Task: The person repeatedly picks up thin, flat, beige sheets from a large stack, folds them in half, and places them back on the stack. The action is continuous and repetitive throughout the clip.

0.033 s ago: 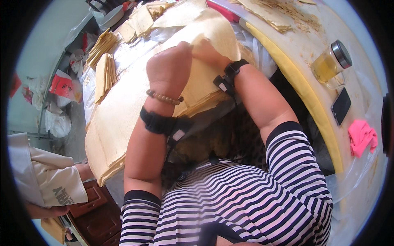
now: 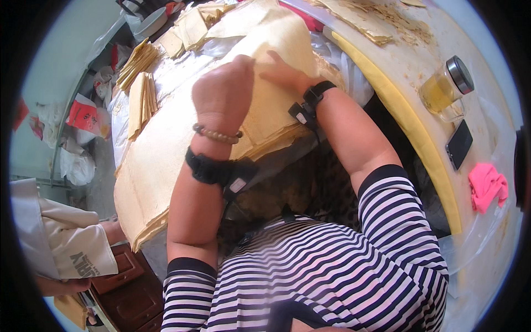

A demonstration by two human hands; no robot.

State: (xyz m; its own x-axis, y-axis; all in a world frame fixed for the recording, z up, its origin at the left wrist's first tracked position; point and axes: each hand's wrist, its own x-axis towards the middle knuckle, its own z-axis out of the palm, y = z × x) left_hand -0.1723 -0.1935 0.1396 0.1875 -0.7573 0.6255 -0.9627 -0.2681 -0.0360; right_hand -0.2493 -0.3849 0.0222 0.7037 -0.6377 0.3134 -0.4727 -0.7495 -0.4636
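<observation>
A broad stack of thin, pale-yellow flatbread-like sheets (image 2: 146, 180) lies before me. Over its far part, my left hand (image 2: 224, 86) is closed in a fist, knuckles up. Its fingertips are turned under, so whatever they may grip is hidden. Just to the right, my right hand (image 2: 285, 73) rests on the top sheet (image 2: 287, 39), fingers apart and holding nothing. A beaded bracelet (image 2: 217, 134) and a black strap circle my left wrist; another black strap (image 2: 318, 94) is on my right.
Folded sheets (image 2: 141, 105) lie left of the stack. On the right-hand table stand a lidded glass jar of yellow liquid (image 2: 440, 91), a phone (image 2: 460, 144) and a pink cloth (image 2: 487, 185). A yellow padded edge (image 2: 398, 110) runs between. Another person's sleeve (image 2: 83, 243) is at left.
The right fingers have spread from a more closed shape. The top sheet's right edge sits lower and further left. My left hand has shifted slightly left.
</observation>
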